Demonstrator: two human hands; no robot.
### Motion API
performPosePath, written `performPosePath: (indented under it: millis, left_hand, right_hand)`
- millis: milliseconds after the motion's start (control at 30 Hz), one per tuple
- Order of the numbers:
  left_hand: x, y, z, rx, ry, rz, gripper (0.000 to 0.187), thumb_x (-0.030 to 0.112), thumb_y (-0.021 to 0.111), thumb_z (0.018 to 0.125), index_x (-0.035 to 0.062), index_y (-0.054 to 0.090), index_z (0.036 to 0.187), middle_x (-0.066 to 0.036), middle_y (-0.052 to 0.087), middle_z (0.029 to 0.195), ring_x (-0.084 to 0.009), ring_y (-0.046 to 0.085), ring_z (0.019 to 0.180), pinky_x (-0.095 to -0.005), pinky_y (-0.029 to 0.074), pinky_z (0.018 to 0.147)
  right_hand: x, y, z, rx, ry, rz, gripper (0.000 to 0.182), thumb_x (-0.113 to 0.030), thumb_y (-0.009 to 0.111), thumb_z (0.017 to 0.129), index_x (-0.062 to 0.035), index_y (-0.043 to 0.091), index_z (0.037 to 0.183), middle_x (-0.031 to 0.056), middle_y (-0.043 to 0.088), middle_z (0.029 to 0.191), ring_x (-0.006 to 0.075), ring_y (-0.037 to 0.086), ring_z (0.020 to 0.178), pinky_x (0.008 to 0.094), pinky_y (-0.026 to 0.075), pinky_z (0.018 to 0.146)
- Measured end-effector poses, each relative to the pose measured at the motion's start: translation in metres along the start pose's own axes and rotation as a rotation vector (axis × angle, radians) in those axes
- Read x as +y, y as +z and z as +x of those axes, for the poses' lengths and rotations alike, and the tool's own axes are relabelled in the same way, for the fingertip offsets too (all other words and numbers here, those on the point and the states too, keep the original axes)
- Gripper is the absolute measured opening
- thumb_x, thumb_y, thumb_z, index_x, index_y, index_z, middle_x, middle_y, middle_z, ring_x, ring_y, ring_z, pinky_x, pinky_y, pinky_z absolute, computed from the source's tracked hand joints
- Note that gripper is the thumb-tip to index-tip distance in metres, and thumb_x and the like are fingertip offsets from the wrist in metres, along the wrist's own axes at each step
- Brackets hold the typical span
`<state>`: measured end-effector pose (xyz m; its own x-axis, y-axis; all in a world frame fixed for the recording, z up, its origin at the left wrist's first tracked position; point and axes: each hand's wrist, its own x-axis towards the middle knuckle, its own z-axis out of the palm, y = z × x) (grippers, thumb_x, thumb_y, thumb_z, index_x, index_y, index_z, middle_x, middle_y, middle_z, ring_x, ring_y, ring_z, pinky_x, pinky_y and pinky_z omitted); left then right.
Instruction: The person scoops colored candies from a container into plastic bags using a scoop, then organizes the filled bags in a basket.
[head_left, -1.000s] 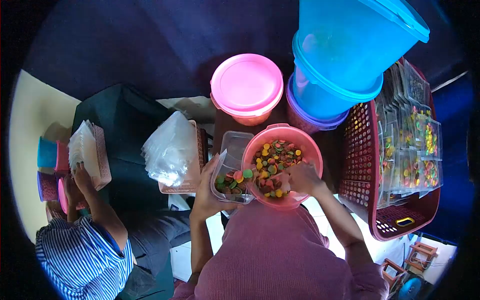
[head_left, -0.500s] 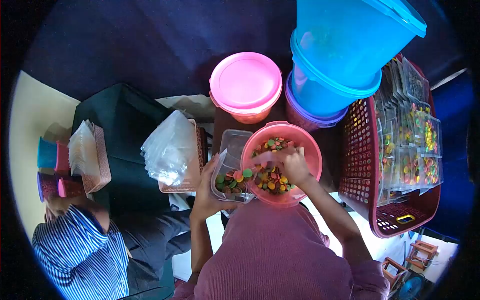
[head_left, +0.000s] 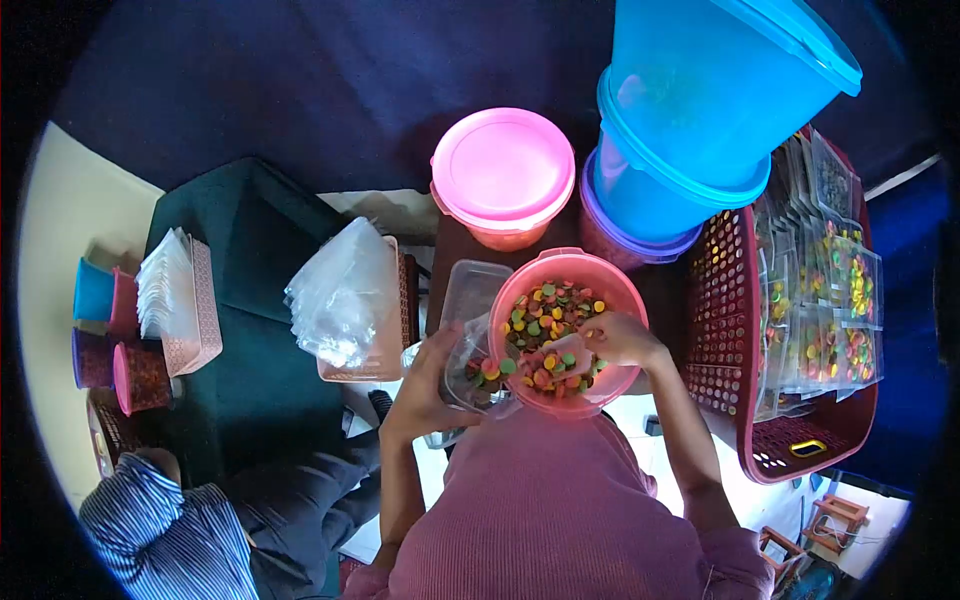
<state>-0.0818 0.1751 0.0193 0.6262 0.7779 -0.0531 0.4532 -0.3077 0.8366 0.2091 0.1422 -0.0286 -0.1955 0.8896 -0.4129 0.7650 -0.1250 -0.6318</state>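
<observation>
A pink tub [head_left: 632, 305] holds many small green, yellow and red discs. My right hand [head_left: 620, 340] is inside its right part, closed on a clear scoop [head_left: 568, 352] that bears some discs. Left of the tub, touching it, is a clear plastic box [head_left: 478, 290] with discs at its near end. My left hand [head_left: 430, 390] grips the left side of this box, along with what looks like a clear bag, whose shape is hard to make out.
A lidded pink tub [head_left: 503, 170] and stacked blue tubs [head_left: 690, 120] stand behind. At right is a maroon basket [head_left: 720, 310] of filled packets. Clear bags [head_left: 345, 290] lie in a basket at left. Another person in a striped top [head_left: 180, 530] sits at lower left.
The scoop now shows with discs on it, and my right hand has moved slightly right and down. The other person has leaned lower. The whole view has shifted a little.
</observation>
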Motion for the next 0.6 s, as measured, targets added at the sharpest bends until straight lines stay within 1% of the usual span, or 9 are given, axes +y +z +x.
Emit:
performPosePath:
  millis: [133,233,267,333,400,467,500,533,600]
  left_hand:
    - [0.002,0.004,0.001,-0.003,-0.007,-0.006,0.105,0.023,0.080,0.033,0.0050,0.029,0.123,-0.015,0.034,0.123,-0.0324,0.032,0.114,-0.0387,0.022,0.097]
    - [0.004,0.008,0.004,0.032,0.004,0.063,0.104,0.024,0.079,0.034,0.0049,0.028,0.122,-0.016,0.033,0.123,-0.0325,0.032,0.114,-0.0397,0.022,0.097]
    - [0.007,0.010,0.006,0.037,0.006,0.064,0.104,0.024,0.079,0.034,0.0049,0.028,0.122,-0.016,0.033,0.123,-0.0325,0.032,0.114,-0.0397,0.022,0.097]
    - [0.017,0.014,0.012,0.037,0.007,0.158,0.103,0.025,0.078,0.036,0.0045,0.027,0.123,-0.016,0.032,0.124,-0.0327,0.030,0.115,-0.0403,0.022,0.098]
    - [0.025,0.015,0.020,0.021,0.001,0.179,0.103,0.026,0.078,0.036,0.0043,0.027,0.123,-0.016,0.031,0.124,-0.0329,0.030,0.115,-0.0405,0.021,0.098]
    - [0.029,0.019,0.025,0.001,-0.003,0.201,0.103,0.026,0.078,0.037,0.0040,0.026,0.123,-0.017,0.031,0.124,-0.0330,0.029,0.116,-0.0407,0.021,0.098]
    - [0.028,0.022,0.028,0.015,0.034,0.220,0.104,0.026,0.079,0.037,0.0025,0.026,0.123,-0.019,0.031,0.124,-0.0342,0.029,0.115,-0.0399,0.023,0.097]
    - [0.028,0.025,0.030,0.028,0.071,0.239,0.105,0.025,0.080,0.036,0.0011,0.025,0.123,-0.021,0.031,0.123,-0.0354,0.029,0.115,-0.0392,0.025,0.096]
    - [0.029,0.030,0.034,0.035,0.081,0.216,0.106,0.026,0.080,0.036,0.0004,0.025,0.122,-0.021,0.030,0.124,-0.0354,0.029,0.116,-0.0393,0.025,0.096]
  right_hand:
    - [-0.014,-0.019,-0.015,0.126,-0.059,0.021,0.019,-0.024,0.050,0.070,-0.0090,0.060,0.078,0.0110,0.060,0.076,0.0280,0.057,0.071,0.0379,0.042,0.065]
    - [-0.036,-0.045,-0.033,0.239,0.060,-0.166,0.018,-0.022,0.049,0.071,-0.0103,0.060,0.080,0.0105,0.059,0.078,0.0258,0.056,0.077,0.0391,0.038,0.071]
    - [-0.039,-0.050,-0.037,0.241,0.056,-0.169,0.018,-0.022,0.049,0.071,-0.0103,0.060,0.080,0.0105,0.059,0.078,0.0258,0.056,0.077,0.0391,0.038,0.071]
    - [-0.042,-0.059,-0.044,0.456,0.057,-0.330,0.019,-0.018,0.048,0.070,-0.0100,0.060,0.082,0.0103,0.059,0.075,0.0268,0.054,0.076,0.0380,0.038,0.070]
    - [-0.057,-0.071,-0.051,0.434,0.093,-0.299,0.017,-0.017,0.049,0.069,-0.0104,0.060,0.080,0.0094,0.058,0.076,0.0258,0.053,0.077,0.0374,0.036,0.070]
    - [-0.076,-0.076,-0.057,0.495,0.005,-0.333,0.016,-0.015,0.050,0.069,-0.0098,0.060,0.080,0.0093,0.058,0.072,0.0252,0.053,0.075,0.0371,0.036,0.069]
    - [-0.085,-0.076,-0.059,0.475,-0.073,-0.327,0.014,-0.015,0.053,0.068,-0.0093,0.060,0.079,0.0086,0.058,0.070,0.0239,0.052,0.073,0.0358,0.035,0.068]
    - [-0.095,-0.075,-0.060,0.481,-0.071,-0.327,0.014,-0.015,0.053,0.068,-0.0093,0.060,0.079,0.0086,0.058,0.070,0.0239,0.052,0.073,0.0358,0.035,0.068]
    - [-0.111,-0.071,-0.061,0.497,-0.134,-0.441,0.014,-0.016,0.055,0.068,-0.0088,0.060,0.079,0.0079,0.058,0.069,0.0224,0.052,0.072,0.0346,0.035,0.068]
